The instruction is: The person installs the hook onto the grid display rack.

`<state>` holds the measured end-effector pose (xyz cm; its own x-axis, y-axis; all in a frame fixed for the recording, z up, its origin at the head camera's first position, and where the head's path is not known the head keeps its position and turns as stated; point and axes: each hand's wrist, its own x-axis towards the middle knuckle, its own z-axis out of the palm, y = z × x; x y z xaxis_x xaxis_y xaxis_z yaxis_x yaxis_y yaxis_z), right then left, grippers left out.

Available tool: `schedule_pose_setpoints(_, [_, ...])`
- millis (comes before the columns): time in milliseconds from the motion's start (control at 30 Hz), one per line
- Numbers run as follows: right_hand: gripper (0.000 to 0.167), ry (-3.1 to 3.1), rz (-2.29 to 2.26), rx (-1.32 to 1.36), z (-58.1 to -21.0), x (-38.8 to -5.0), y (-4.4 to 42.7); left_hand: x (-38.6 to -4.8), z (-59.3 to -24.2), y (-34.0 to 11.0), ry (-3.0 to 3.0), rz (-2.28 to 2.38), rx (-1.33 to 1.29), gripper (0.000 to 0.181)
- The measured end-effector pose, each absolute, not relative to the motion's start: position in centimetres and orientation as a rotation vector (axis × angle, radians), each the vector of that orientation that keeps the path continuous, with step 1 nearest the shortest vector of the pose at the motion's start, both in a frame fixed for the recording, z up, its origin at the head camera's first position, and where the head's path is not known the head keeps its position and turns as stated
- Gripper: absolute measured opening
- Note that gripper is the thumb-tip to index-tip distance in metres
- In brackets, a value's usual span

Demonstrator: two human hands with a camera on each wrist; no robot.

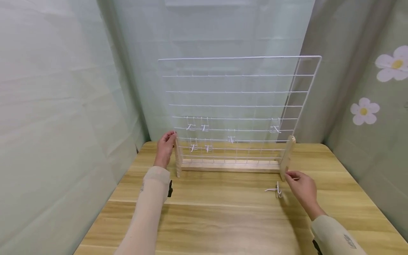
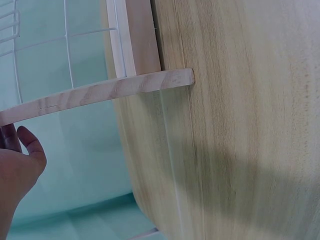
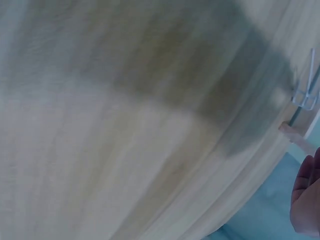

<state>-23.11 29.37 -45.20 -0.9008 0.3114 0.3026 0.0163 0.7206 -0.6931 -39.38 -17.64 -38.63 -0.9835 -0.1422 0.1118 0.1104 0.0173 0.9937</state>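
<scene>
A white wire grid rack (image 1: 236,105) stands upright on the table between two wooden side posts joined by a wooden crossbar (image 1: 231,166). My left hand (image 1: 165,148) holds the rack at the upper end of its left post (image 1: 178,161); in the left wrist view, fingertips meet the post's outer face. At the lower front of the right post (image 1: 288,156), my right hand (image 1: 302,187) pinches the post's edge, fingers curled. Several white wire hooks, such as one hook (image 1: 231,139), hang on the lower grid. Another white hook (image 1: 278,191) lies on the table beside my right hand.
The wood-grain table (image 1: 220,219) extends toward me in front of the rack. Pale green curtains (image 1: 63,106) close in the left and back, and a flowered cloth (image 1: 376,148) hangs at the right.
</scene>
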Motion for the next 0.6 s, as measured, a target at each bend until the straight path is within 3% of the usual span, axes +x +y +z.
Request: schedule_pose_setpoints(600, [0.021,-2.655,0.993,-0.217,-48.2,-21.2,29.5,-39.6,-38.7,-17.6,-2.119,-2.069,0.047,0.041])
